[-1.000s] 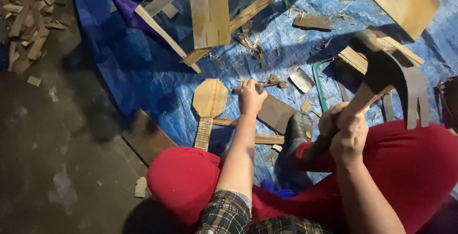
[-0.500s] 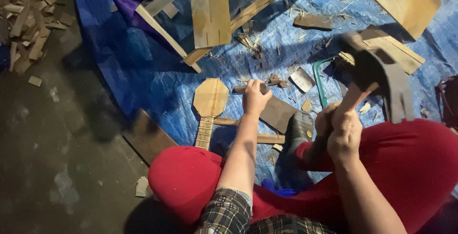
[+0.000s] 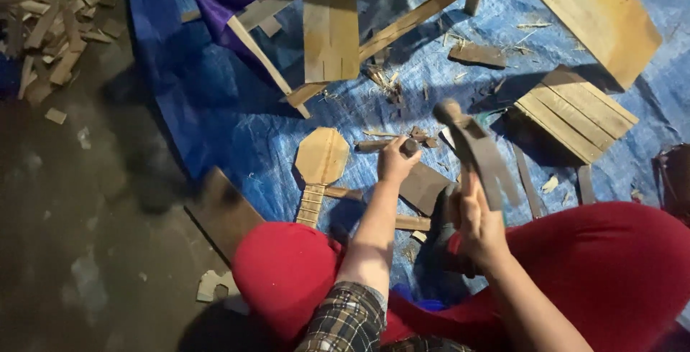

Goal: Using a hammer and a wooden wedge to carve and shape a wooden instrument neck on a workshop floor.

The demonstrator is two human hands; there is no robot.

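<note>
Just above the right hand point(image 3: 480, 224), its fist closed on the handle, the hammer point(image 3: 471, 144) tilts left toward the left hand point(image 3: 395, 161) pinching a wooden peg point(image 3: 379, 145); open blue tarp point(image 3: 215, 108) lies leftward.

Woodworking floor, blue tarp point(image 3: 215, 115), wood offcuts point(image 3: 50, 29)

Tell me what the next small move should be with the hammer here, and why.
Probably bring the hammer straight down onto the round-ended peg that the left hand steadies upright over the dark wood piece. The right hand has the head raised just beside that peg, blurred in mid-swing, so a short, controlled tap seems right. The left fingers sit close to the top, so keep it light.
</note>
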